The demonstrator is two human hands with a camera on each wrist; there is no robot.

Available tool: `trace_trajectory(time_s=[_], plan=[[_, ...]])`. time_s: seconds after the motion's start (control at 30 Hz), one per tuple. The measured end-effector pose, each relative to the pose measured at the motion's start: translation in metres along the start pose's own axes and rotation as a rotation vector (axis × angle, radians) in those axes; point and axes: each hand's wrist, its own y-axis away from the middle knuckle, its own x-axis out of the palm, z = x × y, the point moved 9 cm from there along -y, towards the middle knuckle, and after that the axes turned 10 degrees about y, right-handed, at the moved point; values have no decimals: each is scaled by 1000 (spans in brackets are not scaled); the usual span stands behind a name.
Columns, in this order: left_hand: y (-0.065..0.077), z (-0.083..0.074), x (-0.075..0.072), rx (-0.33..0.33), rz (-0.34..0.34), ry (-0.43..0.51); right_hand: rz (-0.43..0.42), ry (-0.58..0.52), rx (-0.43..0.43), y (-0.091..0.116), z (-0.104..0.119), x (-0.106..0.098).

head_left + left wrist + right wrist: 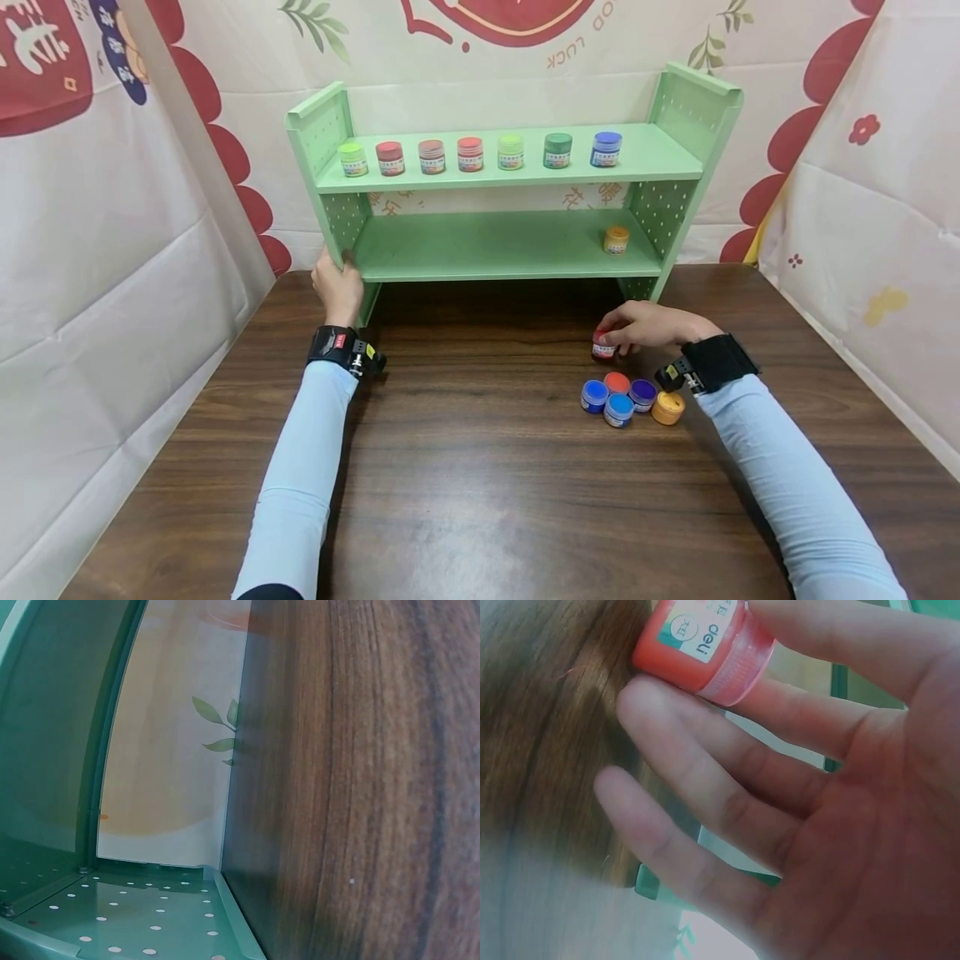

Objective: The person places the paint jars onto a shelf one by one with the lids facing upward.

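Note:
My left hand (339,289) grips the lower left side of a green two-tier shelf rack (495,246). In the left wrist view only the rack's perforated side panel (127,911) and underside show; that hand's fingers are out of frame. At the right, in front of the rack, my right hand (652,323) pinches a red paint jar (602,350) between thumb and fingers, low over the table. In the right wrist view the red jar's label (699,628) faces the camera, and the other fingers extend below it.
Below the right hand stand blue jars (594,397), a red-lidded jar (617,382), a purple jar (642,394) and a yellow-orange jar (667,408). Several jars line the upper shelf (427,185). A yellow jar (616,241) sits at the lower shelf's right. Printed cloth (135,317) surrounds the wooden table (465,500).

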Motion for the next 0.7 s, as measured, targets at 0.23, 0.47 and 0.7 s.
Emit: trace_trajectory(time_s=[0.23,0.47,0.7], plan=[[0,-1,0,15,-9,-4,-41,44,-16,0,5,-4],[0,-1,-1,17,-15,-3,-125,107,-38,1,12,-15],[0,-1,0,20,-19,-3,-246,148,-93,8,26,-31]])
